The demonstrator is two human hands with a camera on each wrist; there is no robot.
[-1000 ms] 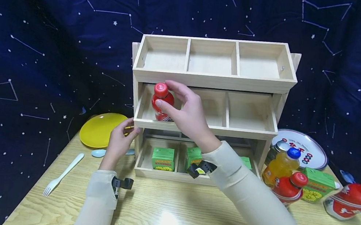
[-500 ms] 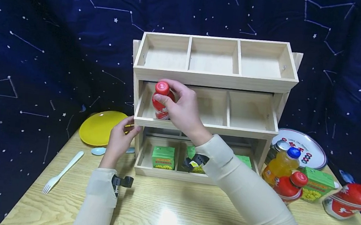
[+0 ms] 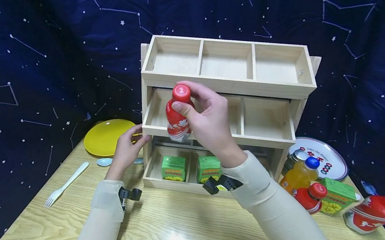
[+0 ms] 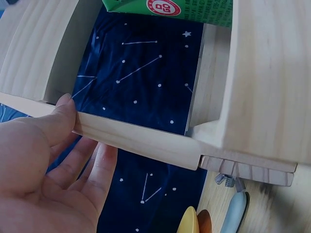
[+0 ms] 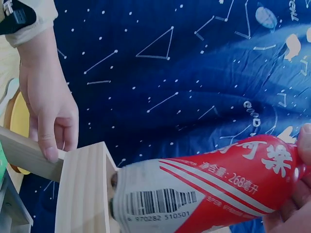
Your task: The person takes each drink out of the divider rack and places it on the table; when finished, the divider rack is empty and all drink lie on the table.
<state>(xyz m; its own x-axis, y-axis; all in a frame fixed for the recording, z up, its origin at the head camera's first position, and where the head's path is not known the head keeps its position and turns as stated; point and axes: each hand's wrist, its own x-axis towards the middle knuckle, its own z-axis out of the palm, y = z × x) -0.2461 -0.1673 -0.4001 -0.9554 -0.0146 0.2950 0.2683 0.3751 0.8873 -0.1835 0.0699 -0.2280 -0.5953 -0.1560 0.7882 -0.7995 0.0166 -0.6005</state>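
Observation:
In the head view my right hand [image 3: 210,122] grips a red cola bottle [image 3: 179,118] near its neck, thumb on the near side. The bottle's base overlaps the middle tier's front rail, in front of the left compartment. The right wrist view shows the white label and barcode of the bottle [image 5: 214,187] close to the wooden edge. My left hand [image 3: 127,148] holds the left side of the wooden shelf rack [image 3: 228,85]. In the left wrist view its thumb and fingers lie on opposite sides of a wooden side bar [image 4: 141,141].
Green drink cartons [image 3: 174,169] stand in the bottom tier. At left lie a yellow plate [image 3: 107,137], a white fork [image 3: 65,185] and a light blue spoon [image 3: 104,161]. An orange drink bottle [image 3: 301,174], red bottles [image 3: 376,213], another carton [image 3: 337,198] and a white plate [image 3: 333,158] sit right.
My right hand has closed round the red bottle and lifted it from the middle tier's left compartment, toward me and slightly right. My left hand has stayed on the rack.

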